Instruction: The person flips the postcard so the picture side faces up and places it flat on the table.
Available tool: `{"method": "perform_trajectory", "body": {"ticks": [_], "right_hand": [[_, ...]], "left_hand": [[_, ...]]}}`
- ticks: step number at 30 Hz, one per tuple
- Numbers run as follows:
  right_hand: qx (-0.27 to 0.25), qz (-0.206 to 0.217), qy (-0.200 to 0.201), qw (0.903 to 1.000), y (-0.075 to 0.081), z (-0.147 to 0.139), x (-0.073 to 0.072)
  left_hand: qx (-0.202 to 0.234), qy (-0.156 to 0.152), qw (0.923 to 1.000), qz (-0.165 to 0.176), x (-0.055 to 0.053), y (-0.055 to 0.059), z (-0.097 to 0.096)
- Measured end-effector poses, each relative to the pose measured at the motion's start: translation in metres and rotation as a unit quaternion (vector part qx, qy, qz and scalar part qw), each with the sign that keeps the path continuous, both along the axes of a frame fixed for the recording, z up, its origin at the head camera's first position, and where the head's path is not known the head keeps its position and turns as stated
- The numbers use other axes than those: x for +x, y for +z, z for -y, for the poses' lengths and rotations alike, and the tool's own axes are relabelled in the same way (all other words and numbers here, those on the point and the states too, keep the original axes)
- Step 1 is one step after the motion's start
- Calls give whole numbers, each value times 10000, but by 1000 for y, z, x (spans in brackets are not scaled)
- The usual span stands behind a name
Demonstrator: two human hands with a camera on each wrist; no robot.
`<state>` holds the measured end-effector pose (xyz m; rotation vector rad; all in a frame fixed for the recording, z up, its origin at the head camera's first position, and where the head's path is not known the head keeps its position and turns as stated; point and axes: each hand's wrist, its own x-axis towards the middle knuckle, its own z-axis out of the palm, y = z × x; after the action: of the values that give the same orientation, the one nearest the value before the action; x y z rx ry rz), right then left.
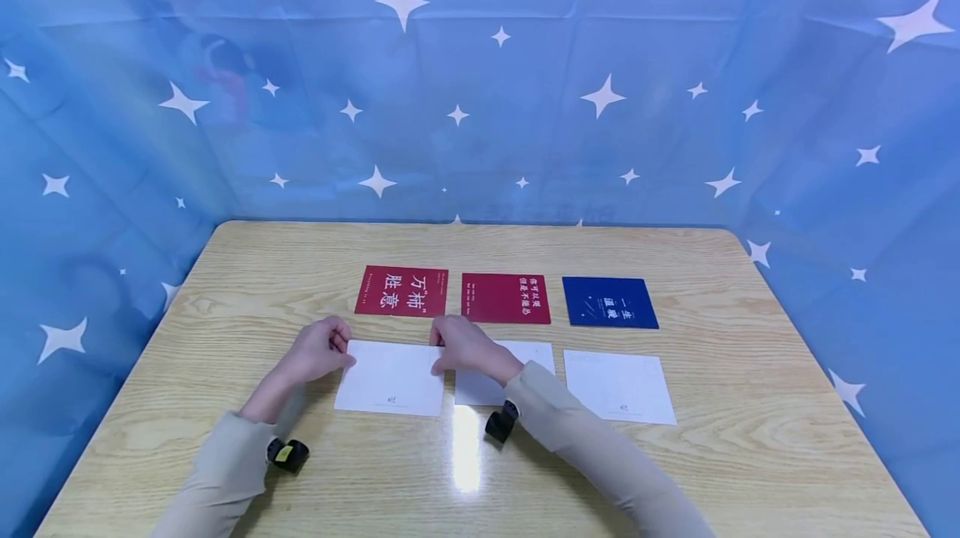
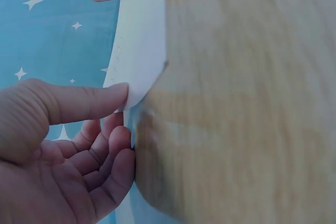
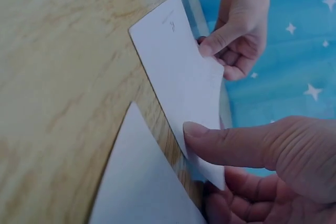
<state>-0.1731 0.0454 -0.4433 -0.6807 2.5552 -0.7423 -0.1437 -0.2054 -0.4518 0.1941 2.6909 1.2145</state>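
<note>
A postcard (image 1: pixel 390 379) lies white side up at the left of the front row, a small dark mark near its lower edge. At its left edge, my left hand (image 1: pixel 317 350) pinches the upper corner area, thumb on top and fingers beneath. My right hand (image 1: pixel 471 349) pinches the right edge in the same way. Slight bending of this postcard (image 3: pixel 181 77) shows in the right wrist view. Partly behind my right hand and wrist lies a second white card (image 1: pixel 480 388). A third white card (image 1: pixel 618 386) rests farther right, touched by neither hand.
Behind the white cards, a row holds a red card with white characters (image 1: pixel 401 291), a darker red card (image 1: pixel 504 299) and a blue card (image 1: pixel 610 302). All lie on a wooden table (image 1: pixel 750 455). Blue star-printed cloth (image 1: pixel 480 146) hangs behind and beside it.
</note>
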Motion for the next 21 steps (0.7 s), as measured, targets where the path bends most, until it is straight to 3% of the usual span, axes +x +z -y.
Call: {"method": "perform_trajectory", "body": {"ticks": [5, 12, 21], "right_hand": [[-119, 105, -80, 9998, 2, 0, 2], [-1091, 339, -66, 9934, 3, -7, 1], [-1883, 25, 2, 9821, 13, -13, 1]], "left_hand": [[634, -68, 9979, 144, 2, 1, 7], [1054, 89, 9941, 227, 5, 5, 18], [1520, 242, 9880, 88, 9, 18, 23]]}}
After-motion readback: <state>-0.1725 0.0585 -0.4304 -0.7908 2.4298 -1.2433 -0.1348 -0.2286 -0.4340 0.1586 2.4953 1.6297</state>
